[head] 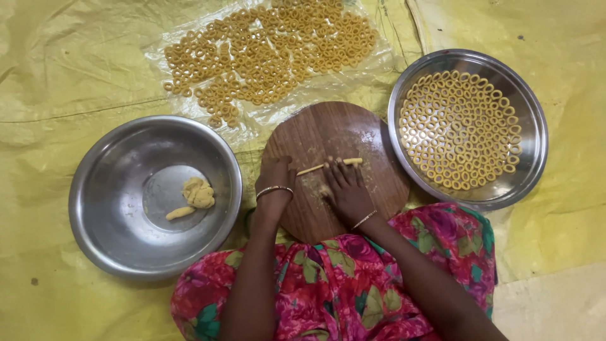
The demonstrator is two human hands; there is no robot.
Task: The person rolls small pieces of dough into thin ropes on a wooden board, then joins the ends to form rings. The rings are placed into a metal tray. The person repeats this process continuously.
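Observation:
A thin rope of yellow dough (pixel 314 168) lies across a round wooden board (pixel 341 129) in front of me. My right hand (pixel 346 189) rests flat with its fingers on the rope's middle. My left hand (pixel 274 175) sits at the board's left edge, fingers curled down next to the rope's left end; I cannot tell whether it touches the dough. Both wrists wear bangles.
A steel bowl (pixel 113 158) at the left holds a dough lump (pixel 199 192) and a small piece. A steel plate (pixel 527 120) at the right is filled with several raw dough rings. More rings (pixel 265 47) lie on clear plastic behind the board. Yellow sheet covers the floor.

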